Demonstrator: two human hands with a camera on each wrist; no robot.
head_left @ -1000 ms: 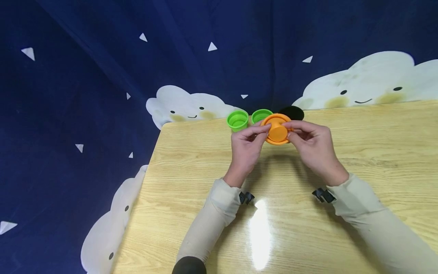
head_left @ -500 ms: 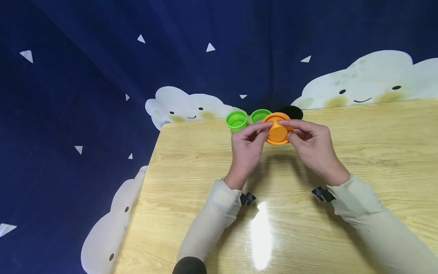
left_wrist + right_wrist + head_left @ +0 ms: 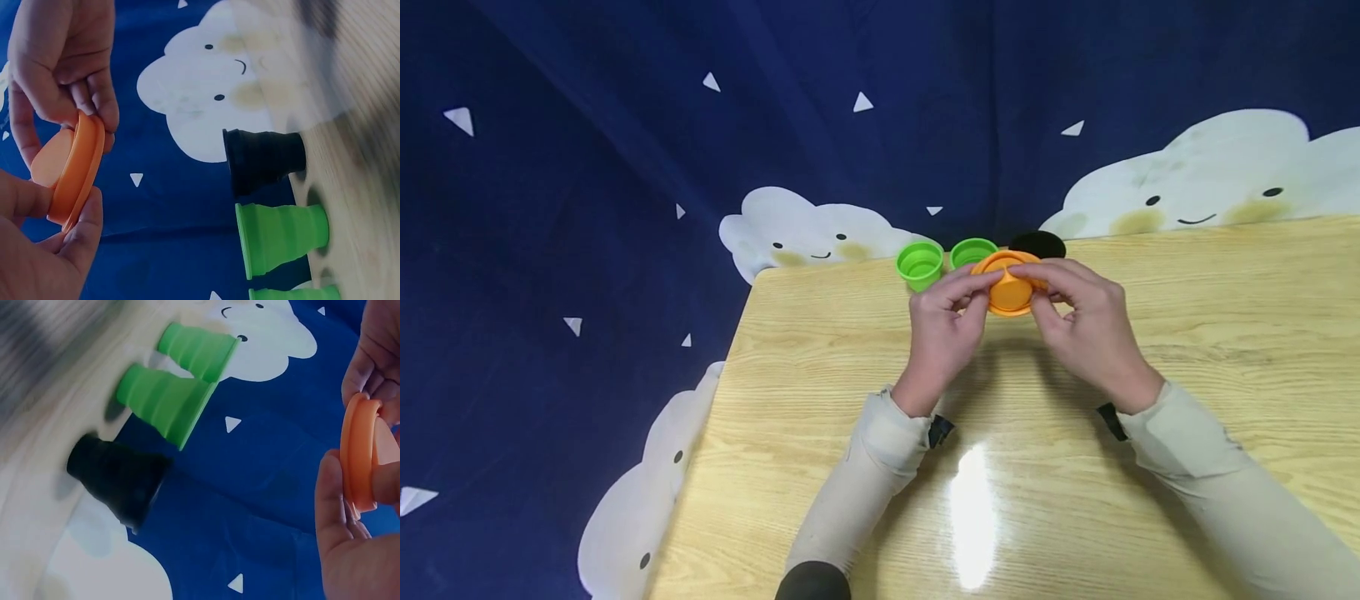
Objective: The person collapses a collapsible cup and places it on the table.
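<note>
Both hands hold an orange collapsible cup (image 3: 1011, 295) above the table, squashed nearly flat, with its small round base bulging out of a wide rim. My left hand (image 3: 946, 329) pinches its left side between thumb and fingers. On the opposite side my right hand (image 3: 1086, 325) grips in the same way. In the head view the two index fingertips almost meet over the cup's wall. From the left wrist, the orange cup (image 3: 76, 172) appears edge-on, thumbs on one face and fingers on the other.
Two green collapsible cups, one on the left (image 3: 920, 265) and one in the middle (image 3: 972, 252), stand extended along the table's back edge. A black collapsible cup (image 3: 1041, 243) stands to their right. Behind the wooden table (image 3: 820, 350) hangs a dark blue curtain (image 3: 850, 150) with clouds.
Both index fingers have slid inward over the orange cup, closer together, and its wall bulges between them. The right wrist has turned slightly. The green and black cups stay where they were.
</note>
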